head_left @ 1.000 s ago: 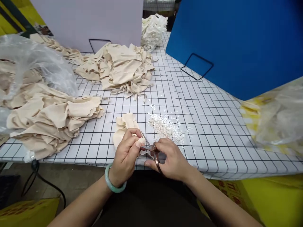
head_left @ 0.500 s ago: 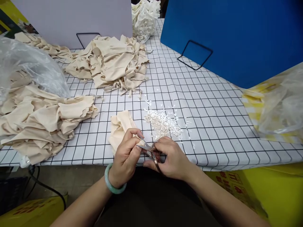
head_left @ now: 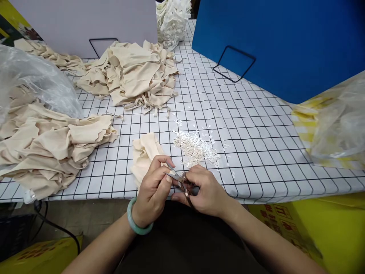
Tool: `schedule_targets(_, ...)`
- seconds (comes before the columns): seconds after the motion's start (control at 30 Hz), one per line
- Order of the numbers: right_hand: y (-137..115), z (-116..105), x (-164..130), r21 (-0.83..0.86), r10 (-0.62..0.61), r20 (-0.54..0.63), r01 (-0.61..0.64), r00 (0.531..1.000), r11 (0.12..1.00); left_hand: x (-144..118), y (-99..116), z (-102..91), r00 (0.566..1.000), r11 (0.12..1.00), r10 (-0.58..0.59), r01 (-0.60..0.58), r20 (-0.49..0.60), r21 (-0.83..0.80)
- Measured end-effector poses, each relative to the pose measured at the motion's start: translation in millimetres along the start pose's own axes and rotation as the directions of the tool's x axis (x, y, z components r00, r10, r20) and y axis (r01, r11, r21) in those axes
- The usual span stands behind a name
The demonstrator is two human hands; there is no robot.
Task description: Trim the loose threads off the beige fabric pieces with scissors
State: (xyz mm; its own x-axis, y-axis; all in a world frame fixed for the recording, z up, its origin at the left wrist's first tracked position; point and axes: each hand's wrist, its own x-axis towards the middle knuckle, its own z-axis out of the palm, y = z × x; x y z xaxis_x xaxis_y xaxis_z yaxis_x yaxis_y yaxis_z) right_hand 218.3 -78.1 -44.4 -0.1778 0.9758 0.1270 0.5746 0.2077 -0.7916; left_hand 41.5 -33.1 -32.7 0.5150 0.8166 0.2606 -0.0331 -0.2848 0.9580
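Two hands work at the near edge of the gridded tabletop (head_left: pixel 256 125). At the left edge a clear plastic bag (head_left: pixel 34 80) lies over a heap of beige fabric pieces (head_left: pixel 54 148); a second beige heap (head_left: pixel 137 74) sits toward the far edge, before a pale board (head_left: pixel 85 19), with a white bundle (head_left: pixel 171 19) behind it at the far edge. Near the middle of the near edge lies a small folded beige piece (head_left: pixel 144 152), and the left hand (head_left: pixel 152 194), a green bangle (head_left: pixel 137 224) on its wrist, has its fingers pinched together on that piece's near end. Just right of it the right hand (head_left: pixel 207 192) is closed around small scissors (head_left: pixel 181 179), whose blades point left, touching the pinched fabric. Beyond the hands a scatter of white clippings (head_left: pixel 196 148) lies on the cloth. Toward the far right corner stands a blue board (head_left: pixel 285 45), and at the right edge lies a yellow-and-clear plastic bag (head_left: pixel 333 125).
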Motion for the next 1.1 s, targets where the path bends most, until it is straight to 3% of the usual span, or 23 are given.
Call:
schedule_targets(0.2,2,-1,-4,-0.015,0.007,-0.046,-0.008,0.999,1.0,5,1,4.4,0.997,0.995,0.072,-0.074,0.024,0.063)
schedule_targets(0.4,11,-7,-17,-0.063,0.068,-0.094,-0.074,0.993,0.995,14,0,14.8,0.996,0.993,0.033,-0.042,0.085,0.11)
schedule_targets(0.63,19,-13,-29,-0.073,0.197,-0.174,-0.213,0.965,0.974,28,-5,28.5,0.985,0.994,0.012,-0.031,0.174,0.107)
schedule_targets(0.77,22,-22,-31,0.029,0.387,-0.183,-0.389,0.904,0.921,31,-6,32.3,0.981,0.995,-0.066,0.052,0.18,0.08)
schedule_targets(0.87,21,-36,-31,0.092,0.468,-0.176,-0.459,0.866,0.884,29,0,18.0,0.98,0.99,-0.119,0.105,0.162,0.093)
schedule_targets(0.97,13,-42,-24,0.113,0.392,-0.157,-0.378,0.906,0.919,23,9,-17.4,0.996,0.968,-0.083,0.075,0.023,0.24)
schedule_targets(1.03,4,-33,-13,0.132,0.356,-0.106,-0.341,0.929,0.931,13,11,-45.6,0.986,0.881,0.028,0.054,-0.165,0.471)
schedule_targets(1.1,-6,-11,2,0.139,0.32,-0.026,-0.314,0.947,0.939,-2,4,-68.5,0.959,0.734,0.097,0.112,-0.267,0.67)
